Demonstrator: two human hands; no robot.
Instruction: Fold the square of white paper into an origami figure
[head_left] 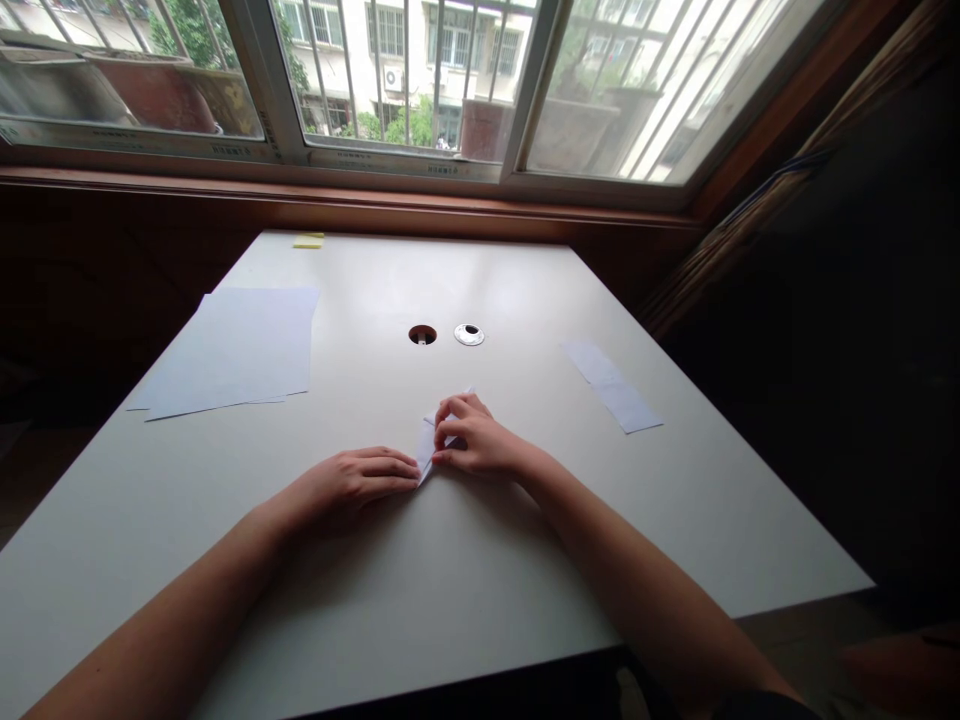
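A small folded piece of white paper [425, 446] lies on the table between my hands, its creased edges partly hidden by my fingers. My right hand [469, 435] is curled over it from the right, thumb and fingertips closed on the paper. From the left, my left hand [371, 475] lies low over the tabletop with its fingers stretched out side by side. Its fingertips touch the paper's near lower corner. The underside of both hands is out of sight.
Several large white sheets [240, 345] are stacked on the white table [480, 590] at left. A torn paper strip [616, 388] lies at right. Beyond my hands are a round cable hole [422, 335] and a metal ring [469, 335]. Yellow notes [308, 241] sit at the far edge.
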